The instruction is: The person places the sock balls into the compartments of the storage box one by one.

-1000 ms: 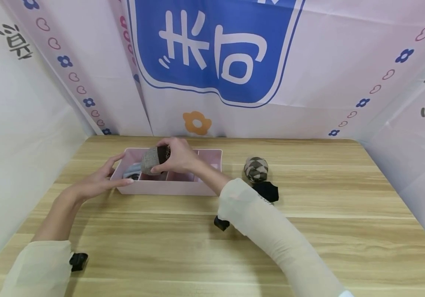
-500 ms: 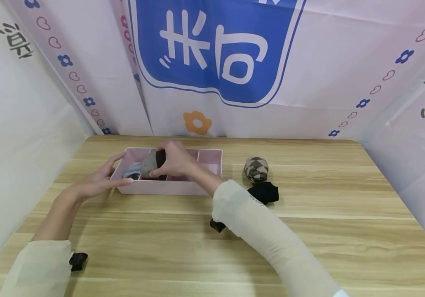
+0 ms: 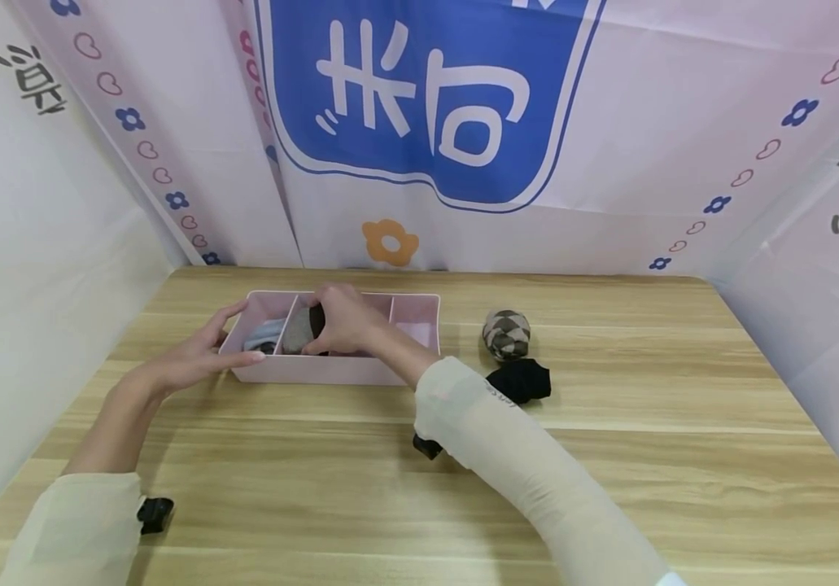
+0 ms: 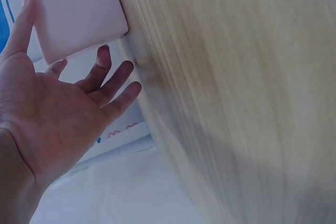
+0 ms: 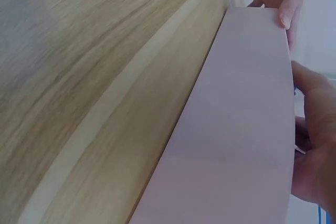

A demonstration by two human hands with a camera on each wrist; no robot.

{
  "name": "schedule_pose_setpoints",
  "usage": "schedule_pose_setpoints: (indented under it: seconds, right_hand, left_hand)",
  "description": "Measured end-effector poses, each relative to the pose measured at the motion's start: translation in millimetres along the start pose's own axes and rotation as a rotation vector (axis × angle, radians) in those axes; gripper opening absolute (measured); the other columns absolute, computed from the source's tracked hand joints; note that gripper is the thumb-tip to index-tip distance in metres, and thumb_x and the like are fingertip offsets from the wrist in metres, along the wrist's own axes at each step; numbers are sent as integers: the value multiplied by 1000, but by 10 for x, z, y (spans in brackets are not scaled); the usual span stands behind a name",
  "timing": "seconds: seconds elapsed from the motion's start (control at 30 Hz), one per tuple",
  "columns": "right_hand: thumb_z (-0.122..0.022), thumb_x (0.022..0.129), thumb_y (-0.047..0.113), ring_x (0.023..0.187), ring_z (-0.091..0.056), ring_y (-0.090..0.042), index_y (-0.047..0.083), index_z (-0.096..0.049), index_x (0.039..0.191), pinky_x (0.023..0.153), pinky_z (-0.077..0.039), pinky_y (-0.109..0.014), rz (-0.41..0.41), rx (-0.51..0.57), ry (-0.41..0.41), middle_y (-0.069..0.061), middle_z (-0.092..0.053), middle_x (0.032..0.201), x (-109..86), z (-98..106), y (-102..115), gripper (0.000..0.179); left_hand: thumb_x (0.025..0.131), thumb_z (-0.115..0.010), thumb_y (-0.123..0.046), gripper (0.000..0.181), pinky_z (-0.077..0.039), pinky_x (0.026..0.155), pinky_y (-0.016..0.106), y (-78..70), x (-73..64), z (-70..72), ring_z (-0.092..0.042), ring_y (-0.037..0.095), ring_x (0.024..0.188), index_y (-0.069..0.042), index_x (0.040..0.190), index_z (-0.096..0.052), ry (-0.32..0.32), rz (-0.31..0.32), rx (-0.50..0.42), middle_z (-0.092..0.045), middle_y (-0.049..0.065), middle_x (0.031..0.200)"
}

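A pink divided box (image 3: 331,370) stands near the back of the table. My left hand (image 3: 195,350) spans its left end, thumb on the front rim and a finger at the far corner. In the left wrist view that hand (image 4: 55,108) has its other fingers spread loosely beside the box. My right hand (image 3: 349,321) reaches down into the second compartment, holding a grey and dark brown rolled sock (image 3: 298,332). Light blue rolled socks (image 3: 264,335) lie in the leftmost compartment. In the right wrist view the box wall (image 5: 231,119) hides the sock from sight.
To the right of the box, a checkered rolled sock (image 3: 506,334) sits on the wooden table (image 3: 646,456). A black rolled sock (image 3: 525,381) lies just in front of it, partly behind my right sleeve. Printed cloth walls (image 3: 609,146) enclose the back and sides.
My right hand has lowered the grey and brown rolled sock from above the divider into the second compartment. The left hand has stayed on the box's end.
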State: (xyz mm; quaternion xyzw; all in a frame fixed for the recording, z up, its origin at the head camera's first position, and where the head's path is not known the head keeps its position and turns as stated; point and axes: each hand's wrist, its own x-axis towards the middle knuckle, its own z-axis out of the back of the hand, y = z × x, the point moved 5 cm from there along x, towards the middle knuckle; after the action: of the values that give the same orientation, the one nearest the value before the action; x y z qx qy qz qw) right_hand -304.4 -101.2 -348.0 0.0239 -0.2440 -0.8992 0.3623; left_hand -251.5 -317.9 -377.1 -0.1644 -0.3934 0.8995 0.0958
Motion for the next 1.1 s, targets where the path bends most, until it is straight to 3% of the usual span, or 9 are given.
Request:
schedule_pose_setpoints:
  seconds: [0.2,0.3,0.4,0.67,0.93,1.1]
  right_hand:
    - [-91,78,36,95,-61,-12,16,-76,101,81,-49,-25,-33,-75,37,5,-69,102,35,-30,24,34]
    - [-91,77,39,88,-60,-12,17,-74,93,76,-49,-27,-31,-129,43,6,-66,93,53,-52,30,32]
    - [-91,77,40,89,-60,-12,16,-74,96,76,-49,-28,-28,-161,46,5,-66,94,57,-73,27,35]
    - [-91,79,38,110,-63,-14,17,-70,126,91,-50,-28,-23,-131,50,4,-71,119,40,-80,19,55]
    - [-90,82,36,116,-61,-14,18,-68,129,95,-48,-29,-22,-119,69,5,-69,124,33,-67,24,55]
    - [-87,86,30,121,-61,-15,14,-70,129,98,-47,-28,-32,-6,75,0,-69,129,-15,-6,25,49]
  left_hand:
    - [102,-64,-36,100,-38,102,63,-10,-8,-1,-49,46,127,-15,167,8,1,3,-3,-48,36,136]
    - [102,-64,-36,100,-38,101,62,-7,-9,0,-51,44,125,-15,167,8,0,4,-2,-50,34,134]
    - [102,-64,-37,100,-39,101,62,-1,-4,0,-50,44,126,-15,167,8,1,3,2,-50,34,134]
    - [102,-64,-37,100,-38,101,63,10,-1,1,-50,44,126,-16,167,9,4,10,0,-49,34,136]
    - [102,-64,-37,99,-39,100,60,-22,-12,4,-51,42,123,-14,167,8,1,6,9,-51,32,132]
    - [102,-64,-38,100,-39,101,61,-11,-15,0,-49,44,125,-15,167,8,4,9,2,-49,34,135]
